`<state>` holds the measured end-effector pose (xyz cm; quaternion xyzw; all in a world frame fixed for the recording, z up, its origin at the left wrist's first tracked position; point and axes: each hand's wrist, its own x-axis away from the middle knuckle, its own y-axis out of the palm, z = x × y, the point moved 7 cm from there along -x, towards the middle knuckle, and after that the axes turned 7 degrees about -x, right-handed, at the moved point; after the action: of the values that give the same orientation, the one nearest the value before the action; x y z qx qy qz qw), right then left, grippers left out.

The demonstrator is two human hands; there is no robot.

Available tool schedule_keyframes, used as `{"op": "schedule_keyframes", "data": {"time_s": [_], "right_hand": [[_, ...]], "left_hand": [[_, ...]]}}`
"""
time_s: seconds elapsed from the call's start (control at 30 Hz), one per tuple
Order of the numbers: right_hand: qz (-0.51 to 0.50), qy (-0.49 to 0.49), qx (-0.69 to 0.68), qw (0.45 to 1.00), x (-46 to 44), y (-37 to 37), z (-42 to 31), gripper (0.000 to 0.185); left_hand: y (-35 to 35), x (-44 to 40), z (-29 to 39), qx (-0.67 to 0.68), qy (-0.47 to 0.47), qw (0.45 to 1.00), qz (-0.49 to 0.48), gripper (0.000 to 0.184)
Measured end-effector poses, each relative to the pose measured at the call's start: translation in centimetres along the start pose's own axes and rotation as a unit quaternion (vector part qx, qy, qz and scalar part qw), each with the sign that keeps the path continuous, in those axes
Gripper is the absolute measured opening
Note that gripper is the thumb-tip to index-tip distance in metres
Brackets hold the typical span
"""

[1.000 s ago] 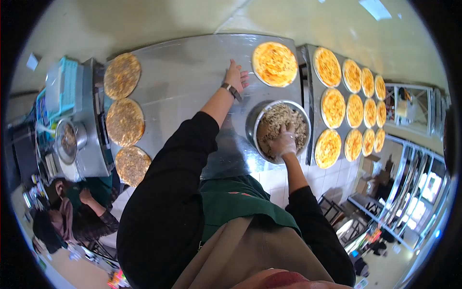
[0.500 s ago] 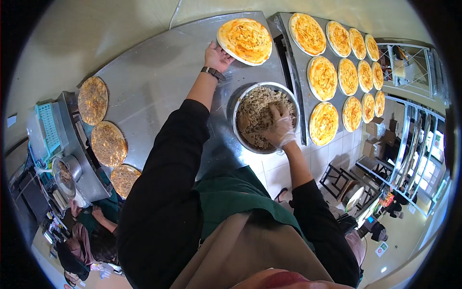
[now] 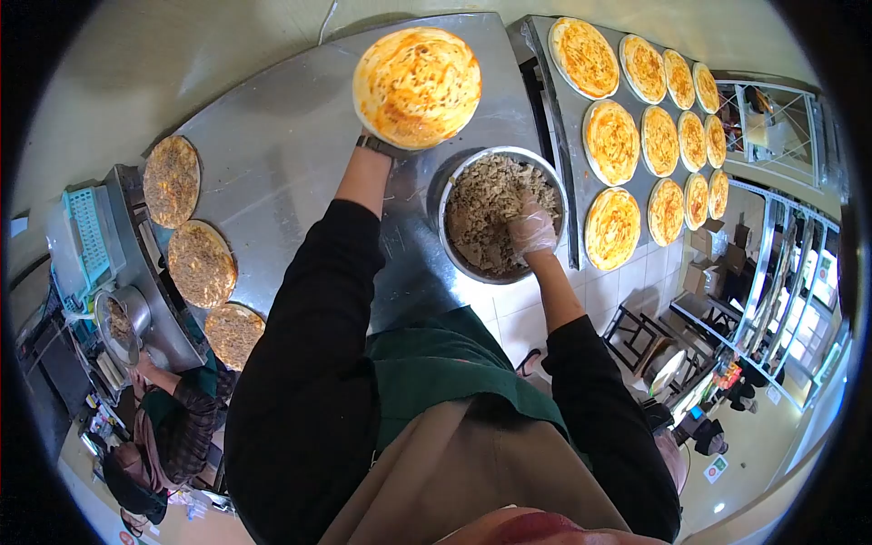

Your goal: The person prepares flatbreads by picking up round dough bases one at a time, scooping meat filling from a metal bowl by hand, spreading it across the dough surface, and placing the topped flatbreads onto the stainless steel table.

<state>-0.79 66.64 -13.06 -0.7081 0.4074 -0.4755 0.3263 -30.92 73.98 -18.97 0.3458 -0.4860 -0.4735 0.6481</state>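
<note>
A round flat bread [image 3: 418,87] with an orange and yellow top rests on my left hand [image 3: 374,136], which is almost wholly hidden beneath it; its fingers do not show. A dark watch is on that wrist. My right hand [image 3: 531,227], in a clear plastic glove, is in a metal bowl [image 3: 561,204] of crumbly brown filling [image 3: 481,204]. Its fingers are sunk in the filling, so whatever they hold is hidden. The bowl stands near the right edge of the metal table [image 3: 272,136].
Several orange-topped breads [image 3: 611,143] lie in rows on a second table at right. Browned breads [image 3: 202,263] line the left end of my table. At far left a person [image 3: 177,418] stands by a metal pot [image 3: 136,309]. Shelving [image 3: 790,263] and a stool [image 3: 663,363] are at right.
My left hand has gone under the orange-topped bread, lifted it and carried it left. My right hand has stayed in the bowl, its fingers now deeper in the filling. The view has shifted.
</note>
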Motion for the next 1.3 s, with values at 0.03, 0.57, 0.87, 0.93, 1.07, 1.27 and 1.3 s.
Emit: {"op": "schedule_keyframes", "data": {"time_s": [0.03,0.57,0.87,0.93,1.07,1.27,1.3], "right_hand": [[0.001,-0.001,-0.001,1.0,0.0,-0.4,-0.2,0.042],[-0.079,-0.129,0.055,0.987,0.4,0.8,-3.0,0.053],[-0.066,-0.231,0.058,0.969,3.8,-3.8,-5.5,0.062],[-0.121,-0.168,0.159,0.965,3.8,-2.1,-4.7,0.07],[-0.093,-0.18,0.082,0.976,-0.9,1.5,-1.8,0.066],[-0.266,-0.251,-0.088,0.927,0.5,-3.8,-3.8,0.052],[-0.266,-0.252,-0.089,0.926,0.6,-4.4,-4.1,0.052]], "left_hand": [[0.1,1.2,0.2,0.003,-0.005,1.0,-0.002,0.056],[4.2,22.2,-4.2,0.039,-0.049,0.998,-0.021,0.056],[6.5,26.4,-10.2,0.06,-0.077,0.995,-0.025,0.056],[6.7,27.0,-11.1,0.066,-0.082,0.994,-0.028,0.056],[6.9,26.2,-12.7,0.08,-0.097,0.992,-0.028,0.056],[7.9,25.8,-14.6,0.082,-0.126,0.988,-0.019,0.06],[8.2,25.7,-15.0,0.082,-0.133,0.988,-0.011,0.061]]}}
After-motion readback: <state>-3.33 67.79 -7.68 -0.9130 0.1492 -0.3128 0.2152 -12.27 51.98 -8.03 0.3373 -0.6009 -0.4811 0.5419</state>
